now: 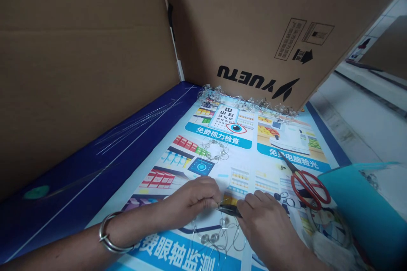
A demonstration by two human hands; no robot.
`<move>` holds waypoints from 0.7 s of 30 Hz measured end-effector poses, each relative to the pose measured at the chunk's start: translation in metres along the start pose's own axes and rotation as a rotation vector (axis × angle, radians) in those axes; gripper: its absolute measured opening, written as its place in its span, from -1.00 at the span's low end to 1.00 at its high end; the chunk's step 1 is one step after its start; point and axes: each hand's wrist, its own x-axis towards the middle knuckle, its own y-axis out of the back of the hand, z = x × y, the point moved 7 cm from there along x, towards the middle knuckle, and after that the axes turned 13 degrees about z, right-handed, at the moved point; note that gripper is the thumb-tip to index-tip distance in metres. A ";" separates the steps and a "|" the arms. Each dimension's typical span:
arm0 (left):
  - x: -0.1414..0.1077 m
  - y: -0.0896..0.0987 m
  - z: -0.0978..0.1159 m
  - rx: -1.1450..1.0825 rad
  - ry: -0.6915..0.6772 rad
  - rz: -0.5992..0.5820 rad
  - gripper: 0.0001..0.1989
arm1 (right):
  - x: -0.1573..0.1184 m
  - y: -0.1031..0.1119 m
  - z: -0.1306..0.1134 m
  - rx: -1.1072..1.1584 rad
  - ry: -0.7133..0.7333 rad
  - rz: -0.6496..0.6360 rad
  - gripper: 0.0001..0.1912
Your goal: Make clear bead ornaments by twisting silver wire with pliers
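Left hand: the left hand (202, 197), with a silver bangle (110, 237) on its wrist, pinches thumb against fingers at the tip of the tool, seemingly on a thin strand.
Right hand: the right hand (267, 216) is closed around a dark tool (230, 210), probably small pliers, its tip pointing at the other hand's fingertips; the hands are near each other but not clasped.
Beaded strand: the beaded strand (210, 238), thin loops with clear round beads, lies just below and between the hands, over the printed sheet (244, 169).
Done, by the look of it: a bead ring (215, 149) lies closed into a circle beyond the left hand, and a row of wire-and-bead clusters (248, 105) sits along the foot of the cardboard panel (254, 21); whether each is complete cannot be told.
Left to do, as judged: the piece at the hands looks unfinished, its loops slack and not drawn into a ring.
Loose strands: straight clear strands (136, 125) lie on the blue border at left, apparently unused.
Right side: red-handled scissors (310, 188) rest open beside a turquoise bag (356, 203), untouched.
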 end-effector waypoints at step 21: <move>-0.002 -0.002 0.003 -0.065 0.021 -0.057 -0.87 | 0.000 -0.003 0.002 0.079 -0.052 -0.056 -0.89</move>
